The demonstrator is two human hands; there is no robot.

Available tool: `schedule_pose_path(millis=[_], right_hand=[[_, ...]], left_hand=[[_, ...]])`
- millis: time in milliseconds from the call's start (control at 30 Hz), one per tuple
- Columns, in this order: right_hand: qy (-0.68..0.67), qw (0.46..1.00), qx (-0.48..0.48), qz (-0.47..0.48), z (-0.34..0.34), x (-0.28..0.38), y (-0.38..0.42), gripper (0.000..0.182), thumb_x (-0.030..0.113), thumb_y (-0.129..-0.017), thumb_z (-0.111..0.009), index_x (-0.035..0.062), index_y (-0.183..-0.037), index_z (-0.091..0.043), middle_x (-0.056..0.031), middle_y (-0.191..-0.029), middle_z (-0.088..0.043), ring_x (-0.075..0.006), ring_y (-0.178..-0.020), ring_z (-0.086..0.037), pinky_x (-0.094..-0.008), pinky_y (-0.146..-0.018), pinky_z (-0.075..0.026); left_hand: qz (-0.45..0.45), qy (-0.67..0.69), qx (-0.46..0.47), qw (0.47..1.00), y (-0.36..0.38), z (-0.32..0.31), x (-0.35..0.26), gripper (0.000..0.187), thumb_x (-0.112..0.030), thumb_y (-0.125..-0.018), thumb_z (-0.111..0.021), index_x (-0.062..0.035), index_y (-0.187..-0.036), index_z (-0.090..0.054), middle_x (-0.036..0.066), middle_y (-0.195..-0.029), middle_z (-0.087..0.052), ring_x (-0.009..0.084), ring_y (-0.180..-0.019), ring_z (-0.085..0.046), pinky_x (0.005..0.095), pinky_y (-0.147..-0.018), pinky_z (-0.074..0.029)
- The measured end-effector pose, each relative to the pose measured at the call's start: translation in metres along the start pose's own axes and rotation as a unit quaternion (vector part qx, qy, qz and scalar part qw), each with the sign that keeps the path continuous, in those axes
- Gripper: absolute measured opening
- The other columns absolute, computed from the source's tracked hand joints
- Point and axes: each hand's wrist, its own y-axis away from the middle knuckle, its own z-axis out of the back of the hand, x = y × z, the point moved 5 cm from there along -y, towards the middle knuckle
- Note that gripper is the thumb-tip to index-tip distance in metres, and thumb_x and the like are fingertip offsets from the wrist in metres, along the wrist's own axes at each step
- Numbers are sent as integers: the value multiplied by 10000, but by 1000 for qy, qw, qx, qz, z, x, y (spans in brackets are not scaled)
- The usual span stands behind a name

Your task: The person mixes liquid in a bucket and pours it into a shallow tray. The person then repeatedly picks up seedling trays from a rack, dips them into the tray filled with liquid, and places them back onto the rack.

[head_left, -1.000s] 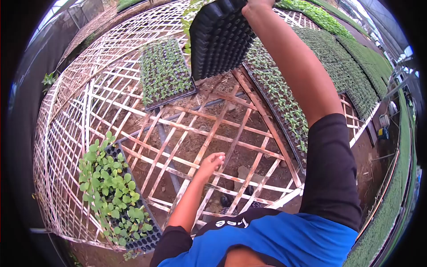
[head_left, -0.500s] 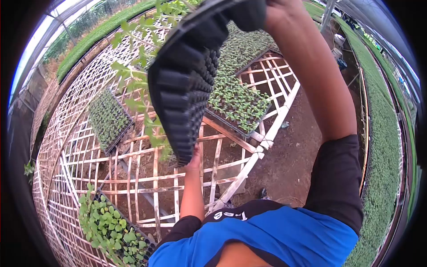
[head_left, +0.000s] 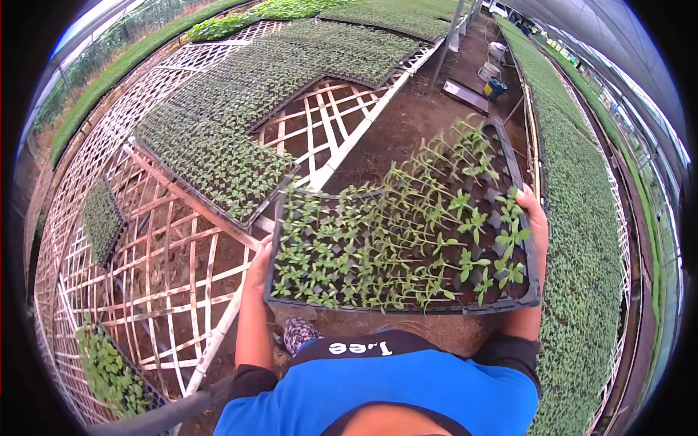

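A black seedling tray (head_left: pixel 396 311) full of green seedlings is held roughly level in front of my body. My left hand (head_left: pixel 258 267) grips its left edge and my right hand (head_left: pixel 534 218) grips its right edge, fingers partly hidden by the rim and leaves. Small seedlings fill the tray's left part, while taller, leaning ones stand in the middle and right. Just beyond its left edge, a block of seedling trays (head_left: pixel 233 156) rests on the slatted bench (head_left: pixel 174 272).
A small tray (head_left: pixel 103 221) and a leafy tray (head_left: pixel 113 370) sit on the bench at left. A long bed of seedlings (head_left: pixel 582 240) runs along the right. Farther up the dirt path (head_left: pixel 407 134) are a flat panel (head_left: pixel 466 96) and a bucket (head_left: pixel 495 89).
The tray has come down from a steep, raised tilt to nearly level, showing its seedlings. Both hands have stayed on it, my right hand lowering. The view has shifted along the bench.
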Motion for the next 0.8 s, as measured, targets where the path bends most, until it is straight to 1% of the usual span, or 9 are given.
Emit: schedule_pose_path(millis=[100,200,300,467,533,567,667,767,800], right_hand=[[28,998,-55,7,97,5,3,167,102,-769,-453,4,-903,-469,-107,-819,-572,-177,-694,-584,-284,-660,-492],[69,989,-129,19,189,6,1,91,77,-761,-462,20,-829,-480,-59,-763,-562,-121,-640,-558,-244,-600,-471],[96,972,-215,14,269,4,-15,16,66,-752,-487,71,-740,-477,12,-686,-518,-57,-586,-502,-188,-542,-412],[85,946,-312,35,384,-9,-60,32,66,-741,-505,82,-730,-479,25,-698,-510,-52,-598,-497,-189,-547,-401],[46,940,-336,46,401,-1,-95,28,60,-738,-502,70,-760,-488,15,-732,-529,-68,-631,-526,-190,-583,-422],[64,959,-273,36,426,1,-110,148,46,-727,-496,38,-873,-517,-13,-814,-554,-89,-685,-547,-216,-635,-443],[72,934,-335,99,451,35,-177,366,36,-704,-493,-22,-1065,-486,-49,-937,-559,-97,-714,-532,-237,-652,-440],[73,923,-365,95,477,67,-242,230,50,-711,-487,-8,-930,-522,-31,-810,-557,-92,-654,-524,-214,-607,-432],[78,920,-370,99,482,76,-265,159,52,-712,-487,9,-860,-524,-19,-741,-545,-86,-605,-515,-203,-569,-426]], left_hand=[[84,-201,-23,976,-44,-64,64,416,-177,-741,-604,-68,-1068,-371,93,-936,-488,150,-836,-507,291,-702,-435],[163,-240,24,957,-89,-145,118,317,-106,-731,-583,-72,-970,-378,68,-815,-487,135,-689,-510,270,-564,-449],[190,-292,71,935,-148,-199,173,257,-102,-742,-573,-70,-909,-381,43,-768,-477,118,-667,-502,269,-570,-442],[201,-443,127,865,-269,-251,260,229,-183,-762,-576,-101,-670,-383,-15,-608,-387,81,-588,-360,261,-505,-322],[197,-434,157,865,-326,-266,301,234,-168,-752,-583,-96,-664,-378,-12,-609,-388,88,-596,-356,260,-529,-324],[187,-431,176,865,-357,-283,312,236,-161,-748,-585,-94,-663,-376,-13,-611,-386,89,-599,-352,259,-538,-322],[223,-392,182,874,-435,-346,339,234,-143,-750,-581,-98,-669,-366,-26,-618,-378,86,-609,-339,253,-556,-316],[186,-372,238,878,-510,-417,342,213,-132,-760,-572,-104,-688,-374,-23,-636,-399,79,-615,-355,241,-563,-327],[233,-327,237,884,-525,-446,331,174,-120,-769,-562,-103,-718,-397,-16,-661,-426,73,-622,-381,229,-574,-347]])
